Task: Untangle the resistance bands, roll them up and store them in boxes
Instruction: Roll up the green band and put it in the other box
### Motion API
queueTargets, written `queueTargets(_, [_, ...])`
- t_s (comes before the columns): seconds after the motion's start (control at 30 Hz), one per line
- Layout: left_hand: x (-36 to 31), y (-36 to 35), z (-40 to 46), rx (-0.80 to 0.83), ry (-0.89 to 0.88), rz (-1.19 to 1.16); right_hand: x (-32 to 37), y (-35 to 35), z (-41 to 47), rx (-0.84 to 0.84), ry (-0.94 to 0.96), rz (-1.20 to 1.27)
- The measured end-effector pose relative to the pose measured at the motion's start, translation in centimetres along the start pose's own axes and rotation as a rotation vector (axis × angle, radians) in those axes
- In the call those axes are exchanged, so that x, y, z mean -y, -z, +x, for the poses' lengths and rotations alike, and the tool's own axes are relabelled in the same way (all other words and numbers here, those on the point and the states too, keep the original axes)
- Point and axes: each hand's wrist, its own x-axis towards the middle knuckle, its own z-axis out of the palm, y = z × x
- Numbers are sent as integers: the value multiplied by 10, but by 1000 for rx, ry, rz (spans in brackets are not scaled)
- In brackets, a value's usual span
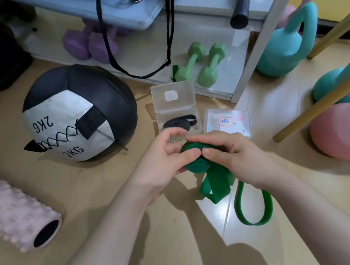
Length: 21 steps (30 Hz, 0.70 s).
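Both hands meet over the floor, pinching a half-rolled green resistance band [196,163]. The left hand [165,163] clasps the roll from nine o'clock, thumb on top; the right hand [231,153] curls its fingers round it from three o'clock. The band's loose tail hangs toward six o'clock and loops onto the tiles. At twelve o'clock of the hands an open clear box [176,111] holds a coiled black band [180,123]; a closed labelled box [229,122] lies just beside it at one o'clock.
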Motion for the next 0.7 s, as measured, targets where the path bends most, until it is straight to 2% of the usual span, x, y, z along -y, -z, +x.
queueTargets(0.13, [-4,-6,-5,-121,-127,-76,3,-8,-2,-84,51,49])
queueTargets(0.2, [-6,-6,-8,-156,-169,-83,5,-12,-4,-178,-3,254])
queueTargets(0.27, [-7,-5,-11,-176,-194,-69,5,-13,-5,-197,-82,292])
queueTargets(0.37, [-10,-5,-12,-180,-232,-60,3,-7,-6,-41,-81,147])
queueTargets(0.5, [-19,0,-13,-201,-310,-66,7,7,-11,89,2,-309])
queueTargets(0.57, [-23,1,-13,-213,-356,-87,7,1,-14,-5,48,-430])
queueTargets(0.7, [-25,-5,-13,-268,-364,-250,4,-27,-10,-259,136,-488])
